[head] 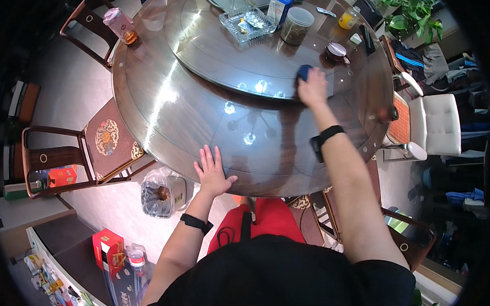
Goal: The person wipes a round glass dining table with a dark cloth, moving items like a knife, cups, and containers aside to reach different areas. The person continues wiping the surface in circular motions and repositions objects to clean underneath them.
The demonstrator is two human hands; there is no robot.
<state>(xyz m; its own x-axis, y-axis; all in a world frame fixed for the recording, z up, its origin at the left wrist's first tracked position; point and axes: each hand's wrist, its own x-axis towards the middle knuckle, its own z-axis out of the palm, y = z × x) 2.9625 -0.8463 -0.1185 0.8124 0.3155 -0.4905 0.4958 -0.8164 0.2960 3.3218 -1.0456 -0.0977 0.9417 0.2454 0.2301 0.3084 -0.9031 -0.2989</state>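
My right hand (pixel 314 87) is closed on a dark blue cloth (pixel 304 72) and presses it against the lazy Susan (pixel 224 72), near its front right edge. On the near edge of the round wooden table (pixel 180 129), my left hand (pixel 213 174) rests palm down with its fingers spread, holding nothing. Beyond the right hand sit a dark red lidded pot (pixel 336 51) and a clear jar with a pale lid (pixel 297 27). A ribbed glass tray (pixel 247 28) holding small packets stands left of the jar, beside a blue and white box (pixel 279 7).
A pink tumbler (pixel 121 25) stands at the table's left edge and a juice bottle (pixel 349 18) at the back right. Wooden chairs (pixel 54 157) surround the table; a white chair (pixel 441 122) is at the right. A lined waste bin (pixel 163 192) stands below the left side.
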